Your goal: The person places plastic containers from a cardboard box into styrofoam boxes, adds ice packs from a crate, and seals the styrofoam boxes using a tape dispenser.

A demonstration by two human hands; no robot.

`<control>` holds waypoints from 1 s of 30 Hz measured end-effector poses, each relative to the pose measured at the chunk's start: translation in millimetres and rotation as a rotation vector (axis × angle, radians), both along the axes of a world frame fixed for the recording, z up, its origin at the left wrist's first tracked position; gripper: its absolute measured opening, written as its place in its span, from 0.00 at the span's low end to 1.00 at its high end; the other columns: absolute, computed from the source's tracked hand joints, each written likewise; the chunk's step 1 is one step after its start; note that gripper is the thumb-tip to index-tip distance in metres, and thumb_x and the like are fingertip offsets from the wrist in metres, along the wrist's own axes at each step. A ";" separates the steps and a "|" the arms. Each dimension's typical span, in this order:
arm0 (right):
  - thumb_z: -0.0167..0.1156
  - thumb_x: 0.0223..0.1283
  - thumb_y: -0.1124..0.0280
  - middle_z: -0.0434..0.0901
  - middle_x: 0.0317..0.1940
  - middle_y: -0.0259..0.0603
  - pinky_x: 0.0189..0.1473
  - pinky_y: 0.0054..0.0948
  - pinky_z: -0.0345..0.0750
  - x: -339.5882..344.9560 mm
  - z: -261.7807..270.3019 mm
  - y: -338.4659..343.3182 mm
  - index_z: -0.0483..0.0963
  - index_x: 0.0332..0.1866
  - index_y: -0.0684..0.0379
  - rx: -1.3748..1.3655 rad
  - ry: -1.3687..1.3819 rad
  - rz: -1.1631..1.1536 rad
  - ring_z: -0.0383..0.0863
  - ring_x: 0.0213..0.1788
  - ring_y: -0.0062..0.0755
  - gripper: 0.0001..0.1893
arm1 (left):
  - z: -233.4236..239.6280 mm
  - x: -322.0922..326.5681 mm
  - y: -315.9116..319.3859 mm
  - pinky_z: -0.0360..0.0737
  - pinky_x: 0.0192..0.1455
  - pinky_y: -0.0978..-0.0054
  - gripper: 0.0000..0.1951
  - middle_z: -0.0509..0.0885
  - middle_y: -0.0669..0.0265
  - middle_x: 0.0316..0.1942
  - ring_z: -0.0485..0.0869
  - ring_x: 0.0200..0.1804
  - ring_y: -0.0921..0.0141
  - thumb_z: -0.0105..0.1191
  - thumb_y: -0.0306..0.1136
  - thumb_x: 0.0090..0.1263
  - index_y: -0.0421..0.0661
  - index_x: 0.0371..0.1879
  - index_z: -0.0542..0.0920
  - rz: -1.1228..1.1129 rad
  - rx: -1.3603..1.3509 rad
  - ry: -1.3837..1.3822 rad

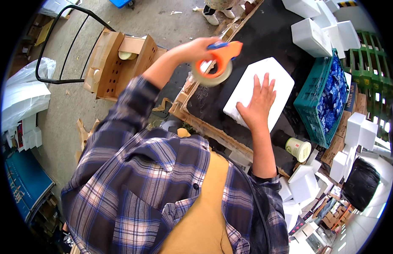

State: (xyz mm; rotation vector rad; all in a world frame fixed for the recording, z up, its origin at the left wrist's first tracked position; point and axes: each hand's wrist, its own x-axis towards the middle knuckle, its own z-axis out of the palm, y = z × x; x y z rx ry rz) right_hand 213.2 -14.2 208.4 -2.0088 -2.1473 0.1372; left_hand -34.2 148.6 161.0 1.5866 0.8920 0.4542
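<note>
My left hand (199, 50) grips an orange tape dispenser (232, 50) with blue parts, loaded with a roll of clear packing tape (212, 83). It hangs over the left edge of the black-topped table (212, 109), left of a white polystyrene foam box (280, 83). Flat on top of that box lies my right hand (259, 106), fingers spread and pointing away from me. The dispenser is apart from the box, and I cannot tell whether any tape runs between them. A tub with a pale lid (298, 150) lies just right of my right forearm.
A teal plastic crate (306, 104) of blue packets stands right of the box. White foam boxes (311, 36) are piled at the far right. On the left, a cart with a black handle (58, 81) carries an opened carton (112, 71). Another person's shoes (210, 18) show beyond the table.
</note>
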 end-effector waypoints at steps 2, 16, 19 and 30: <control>0.67 0.39 0.66 0.46 0.80 0.53 0.78 0.62 0.40 4.0 -6.8 -2.9 0.60 0.74 0.59 -0.007 -0.006 0.005 0.37 0.82 0.62 0.48 | 10.4 45.9 55.2 0.80 0.49 0.73 0.33 0.84 0.61 0.41 0.82 0.42 0.72 0.61 0.21 0.53 0.50 0.63 0.75 -0.072 0.243 0.069; 0.68 0.39 0.68 0.45 0.80 0.55 0.79 0.58 0.38 -0.7 -4.4 -1.5 0.56 0.74 0.63 0.020 0.083 0.013 0.38 0.82 0.62 0.50 | 26.9 156.4 149.3 0.83 0.43 0.71 0.34 0.85 0.60 0.42 0.85 0.39 0.65 0.61 0.16 0.51 0.49 0.63 0.79 -0.583 0.391 0.378; 0.65 0.41 0.70 0.47 0.79 0.55 0.78 0.60 0.40 2.2 -14.7 -3.3 0.59 0.69 0.62 0.073 0.103 -0.017 0.39 0.81 0.64 0.43 | 22.4 129.4 83.6 0.82 0.44 0.69 0.34 0.86 0.58 0.41 0.85 0.39 0.63 0.58 0.17 0.55 0.51 0.67 0.76 -0.384 0.322 0.317; 0.61 0.50 0.70 0.49 0.78 0.54 0.75 0.71 0.41 6.7 -30.3 3.1 0.64 0.64 0.59 0.166 0.026 0.082 0.42 0.81 0.61 0.32 | 23.4 -21.1 -236.8 0.78 0.56 0.69 0.32 0.86 0.57 0.51 0.85 0.50 0.64 0.56 0.18 0.61 0.53 0.68 0.73 0.099 0.022 0.227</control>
